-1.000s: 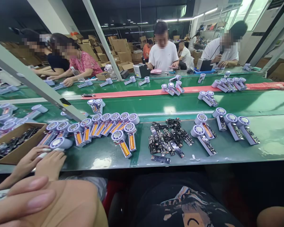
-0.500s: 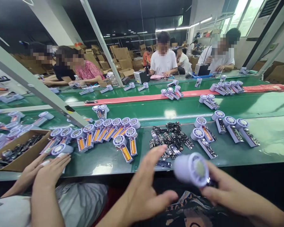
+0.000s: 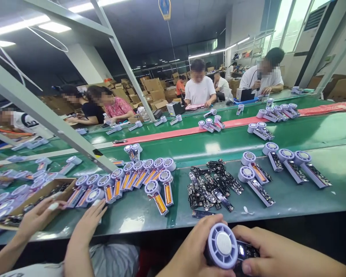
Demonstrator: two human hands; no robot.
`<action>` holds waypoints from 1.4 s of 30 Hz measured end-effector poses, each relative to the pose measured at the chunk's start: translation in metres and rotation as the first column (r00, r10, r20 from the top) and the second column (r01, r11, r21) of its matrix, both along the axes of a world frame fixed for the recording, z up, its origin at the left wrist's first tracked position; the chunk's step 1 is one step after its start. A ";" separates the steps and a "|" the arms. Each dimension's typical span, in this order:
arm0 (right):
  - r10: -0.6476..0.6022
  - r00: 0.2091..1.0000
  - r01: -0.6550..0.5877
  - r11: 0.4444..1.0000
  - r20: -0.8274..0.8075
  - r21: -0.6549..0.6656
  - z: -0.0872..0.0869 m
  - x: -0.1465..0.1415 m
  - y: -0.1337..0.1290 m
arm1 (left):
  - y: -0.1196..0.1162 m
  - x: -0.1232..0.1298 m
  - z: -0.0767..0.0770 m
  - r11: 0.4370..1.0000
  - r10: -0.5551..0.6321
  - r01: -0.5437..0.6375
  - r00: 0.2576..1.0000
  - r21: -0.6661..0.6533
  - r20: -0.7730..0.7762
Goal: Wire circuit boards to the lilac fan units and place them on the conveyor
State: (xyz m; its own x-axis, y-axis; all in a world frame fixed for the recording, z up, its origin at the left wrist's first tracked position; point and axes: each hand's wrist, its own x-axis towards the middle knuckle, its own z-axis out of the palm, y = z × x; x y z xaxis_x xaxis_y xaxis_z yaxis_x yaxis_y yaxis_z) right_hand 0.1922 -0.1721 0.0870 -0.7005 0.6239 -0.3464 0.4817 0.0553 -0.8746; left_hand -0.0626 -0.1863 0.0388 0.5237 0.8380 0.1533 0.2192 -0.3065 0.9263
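In front of me, at the table's near edge, is a lilac handheld fan with a round slotted head and a pale disc in its middle. My left hand is closed around the head from the left. On the other side my right hand grips the handle, where a dark circuit board with a small lit white spot shows. Part of the handle is hidden by my fingers. Just beyond lies a heap of black circuit boards. Right of it rest several similar fans with boards in their handles.
To the left, fans with orange cells stand in a row. A co-worker's hands are near a cardboard box of boards. A slanted metal post crosses the left side. Other people sit across the green belt.
My left hand has moved in from open beside the fan to clasp its head. The fan has come lower and closer, its face turned towards me. The view has tilted up.
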 end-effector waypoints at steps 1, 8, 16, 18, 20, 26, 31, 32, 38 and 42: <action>0.004 1.000 -0.004 1.000 0.019 0.008 0.003 0.000 0.000 | 0.000 -0.001 0.001 1.000 -0.007 0.007 1.000 -0.007 0.019; 0.015 0.984 -0.022 0.999 0.175 0.033 0.020 -0.008 0.002 | -0.001 0.000 0.000 0.988 0.052 -0.051 0.999 -0.149 0.007; 0.043 0.974 -0.057 0.997 0.223 0.057 0.033 -0.012 0.000 | -0.002 0.003 0.016 0.991 0.094 -0.096 0.995 -0.088 -0.034; 0.030 0.973 -0.044 0.998 0.227 0.055 0.036 -0.012 -0.002 | -0.002 0.001 0.018 0.995 0.086 -0.088 0.995 -0.038 -0.051; 0.008 0.970 -0.020 0.999 0.242 0.048 0.039 -0.013 -0.003 | -0.003 -0.001 0.021 0.997 0.071 -0.068 0.994 0.035 -0.082; 0.044 0.975 -0.062 0.995 0.220 0.073 0.040 -0.015 -0.002 | -0.006 0.000 0.021 0.993 0.102 -0.100 0.995 0.059 -0.020; 0.030 0.970 -0.046 0.997 0.240 0.061 0.039 -0.013 -0.002 | -0.007 -0.003 0.020 0.996 0.068 -0.064 0.996 0.068 -0.062; 0.028 0.970 -0.046 0.997 0.240 0.066 0.040 -0.012 -0.002 | -0.008 -0.004 0.021 0.996 0.066 -0.062 0.996 0.058 -0.059; 0.045 0.971 -0.067 0.994 0.233 0.087 0.039 -0.018 -0.003 | -0.009 0.003 0.015 0.994 0.108 -0.107 0.993 -0.018 0.051; 0.016 0.976 -0.059 0.979 0.219 0.193 0.029 -0.015 -0.003 | -0.007 0.002 0.004 0.993 0.068 -0.070 0.997 0.090 0.024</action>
State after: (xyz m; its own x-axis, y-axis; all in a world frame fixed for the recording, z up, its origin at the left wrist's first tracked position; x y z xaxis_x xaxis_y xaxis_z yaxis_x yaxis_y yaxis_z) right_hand 0.1776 -0.1751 0.1159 -0.6471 0.6697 -0.3645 0.6516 0.2375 -0.7204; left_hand -0.0608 -0.1937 0.0428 0.4608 0.8542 0.2408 0.2237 -0.3743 0.8999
